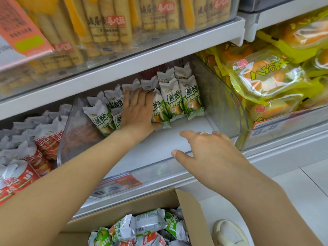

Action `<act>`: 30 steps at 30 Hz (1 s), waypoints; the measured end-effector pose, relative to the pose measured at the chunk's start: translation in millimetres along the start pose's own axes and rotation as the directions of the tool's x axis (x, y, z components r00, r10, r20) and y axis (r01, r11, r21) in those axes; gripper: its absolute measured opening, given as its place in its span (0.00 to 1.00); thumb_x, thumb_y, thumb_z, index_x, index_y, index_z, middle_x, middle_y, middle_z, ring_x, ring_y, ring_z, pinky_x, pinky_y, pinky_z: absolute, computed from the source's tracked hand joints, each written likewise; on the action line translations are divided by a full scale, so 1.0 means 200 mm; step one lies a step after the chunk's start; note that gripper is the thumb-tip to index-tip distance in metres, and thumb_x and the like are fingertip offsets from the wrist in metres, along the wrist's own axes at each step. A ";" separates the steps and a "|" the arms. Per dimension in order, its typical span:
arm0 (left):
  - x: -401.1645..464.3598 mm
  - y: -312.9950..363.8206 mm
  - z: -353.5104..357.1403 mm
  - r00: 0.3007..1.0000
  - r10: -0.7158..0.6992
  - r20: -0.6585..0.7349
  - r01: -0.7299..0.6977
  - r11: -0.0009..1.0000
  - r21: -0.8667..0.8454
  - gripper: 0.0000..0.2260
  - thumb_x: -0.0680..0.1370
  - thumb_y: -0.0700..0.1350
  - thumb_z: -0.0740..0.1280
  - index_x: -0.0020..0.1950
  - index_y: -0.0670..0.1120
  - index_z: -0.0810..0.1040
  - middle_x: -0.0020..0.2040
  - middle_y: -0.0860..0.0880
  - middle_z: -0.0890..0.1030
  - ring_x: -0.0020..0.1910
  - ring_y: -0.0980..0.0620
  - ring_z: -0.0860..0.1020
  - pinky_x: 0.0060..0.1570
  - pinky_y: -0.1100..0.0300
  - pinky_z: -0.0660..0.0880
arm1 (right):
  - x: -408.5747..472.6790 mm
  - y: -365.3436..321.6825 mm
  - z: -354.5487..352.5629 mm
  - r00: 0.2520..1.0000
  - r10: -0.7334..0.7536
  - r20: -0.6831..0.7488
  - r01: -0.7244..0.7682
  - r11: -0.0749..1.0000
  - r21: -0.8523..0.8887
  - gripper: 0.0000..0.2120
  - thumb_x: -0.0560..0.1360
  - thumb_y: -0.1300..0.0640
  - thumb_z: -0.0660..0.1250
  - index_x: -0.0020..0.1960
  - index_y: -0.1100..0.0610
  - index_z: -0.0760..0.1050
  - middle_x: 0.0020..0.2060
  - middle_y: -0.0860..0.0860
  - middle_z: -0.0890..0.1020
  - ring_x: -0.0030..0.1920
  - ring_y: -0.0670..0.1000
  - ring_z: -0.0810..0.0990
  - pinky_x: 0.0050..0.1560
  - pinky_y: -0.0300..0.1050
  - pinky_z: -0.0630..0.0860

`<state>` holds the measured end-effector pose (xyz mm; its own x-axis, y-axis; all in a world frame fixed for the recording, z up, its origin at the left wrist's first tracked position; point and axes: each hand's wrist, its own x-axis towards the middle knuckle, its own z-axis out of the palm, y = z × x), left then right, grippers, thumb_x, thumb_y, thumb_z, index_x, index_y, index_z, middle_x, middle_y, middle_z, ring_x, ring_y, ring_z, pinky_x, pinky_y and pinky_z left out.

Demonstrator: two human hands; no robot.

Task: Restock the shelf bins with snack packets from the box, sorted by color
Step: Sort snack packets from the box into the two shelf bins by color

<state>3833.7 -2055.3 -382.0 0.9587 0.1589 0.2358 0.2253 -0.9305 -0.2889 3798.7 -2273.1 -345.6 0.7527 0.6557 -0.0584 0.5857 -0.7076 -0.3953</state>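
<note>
A clear shelf bin (230, 103) holds a row of green snack packets (177, 100) standing at its back. My left hand (136, 109) reaches into the bin and presses flat against the packets, fingers straight, thumb beside one green packet (159, 112). My right hand (207, 151) hovers over the bin's front edge with fingers relaxed and nothing in it. The neighbouring bin to the left holds red packets (35, 151). Below, the open cardboard box (191, 210) contains mixed green and red packets (142, 229).
The shelf above carries long yellow biscuit packs (110, 23) and an orange carton (21, 29). To the right is a bin of yellow pastry bags (266, 77). Price labels (117, 185) sit on the bin fronts. A white shoe (229, 233) stands on the tiled floor.
</note>
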 end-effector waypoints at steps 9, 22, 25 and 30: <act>0.04 -0.02 0.05 0.990 0.039 -0.136 -0.032 0.998 0.056 0.45 0.63 0.65 0.74 0.72 0.42 0.63 0.66 0.40 0.69 0.70 0.39 0.64 0.73 0.42 0.41 | 0.01 0.00 0.00 0.998 -0.021 -0.054 0.023 0.999 0.032 0.24 0.80 0.39 0.52 0.72 0.49 0.62 0.61 0.50 0.77 0.62 0.52 0.73 0.71 0.49 0.56; -0.03 -0.24 -0.02 0.994 -0.098 0.048 0.101 0.992 -0.071 0.46 0.67 0.64 0.73 0.76 0.47 0.55 0.71 0.42 0.66 0.71 0.42 0.64 0.72 0.46 0.55 | 0.00 0.01 -0.03 0.999 -0.041 -0.012 0.041 0.999 0.010 0.13 0.76 0.36 0.59 0.46 0.45 0.72 0.30 0.42 0.68 0.38 0.47 0.66 0.45 0.44 0.58; -0.03 -0.25 -0.01 0.993 -0.108 0.049 0.113 0.988 -0.103 0.47 0.67 0.62 0.74 0.77 0.47 0.54 0.73 0.43 0.64 0.73 0.42 0.61 0.73 0.46 0.54 | 0.01 0.01 -0.03 0.999 -0.035 -0.008 0.036 0.999 0.028 0.15 0.76 0.36 0.60 0.49 0.46 0.76 0.36 0.44 0.75 0.40 0.48 0.67 0.45 0.43 0.59; -0.08 -0.27 -0.13 0.961 -0.218 0.171 0.223 0.975 -0.009 0.49 0.68 0.57 0.76 0.77 0.42 0.50 0.75 0.41 0.58 0.74 0.41 0.58 0.73 0.48 0.54 | 0.01 0.01 -0.03 1.000 -0.029 0.008 0.029 0.999 0.039 0.15 0.76 0.36 0.61 0.51 0.46 0.77 0.39 0.46 0.77 0.41 0.49 0.68 0.45 0.43 0.59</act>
<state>3802.5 -2015.8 -345.6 0.9018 0.4120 0.1307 0.4316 -0.8747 -0.2205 3803.8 -2274.3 -340.7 0.7330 0.6780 -0.0542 0.5949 -0.6777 -0.4323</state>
